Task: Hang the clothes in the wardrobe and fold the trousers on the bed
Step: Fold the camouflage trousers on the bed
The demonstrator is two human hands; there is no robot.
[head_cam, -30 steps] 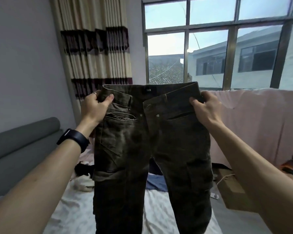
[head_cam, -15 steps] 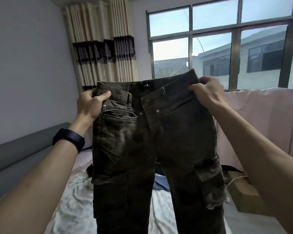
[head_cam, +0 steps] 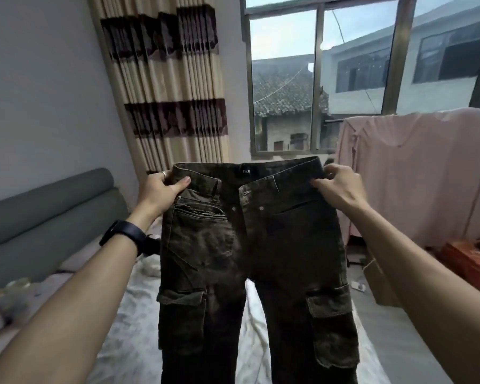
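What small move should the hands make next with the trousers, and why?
Probably bring the left hand and right hand together, folding one leg over the other: each pinches a waistband corner, and the trousers hang spread open above the bed.

The trousers (head_cam: 261, 245) are dark olive-brown, faded to paler, dusty patches on the thighs, with a small black label (head_cam: 245, 172) at the waistband. The curtain (head_cam: 172, 79) is cream, crossed by bands of a dark maroon pattern. The wall (head_cam: 39, 92) is pale grey, the headboard (head_cam: 45, 206) a deeper grey. The bed sheet (head_cam: 139, 314) is white, faintly mottled. The draped cloth (head_cam: 427, 167) is pink, the box (head_cam: 466, 261) red, the watch strap (head_cam: 125, 234) black.
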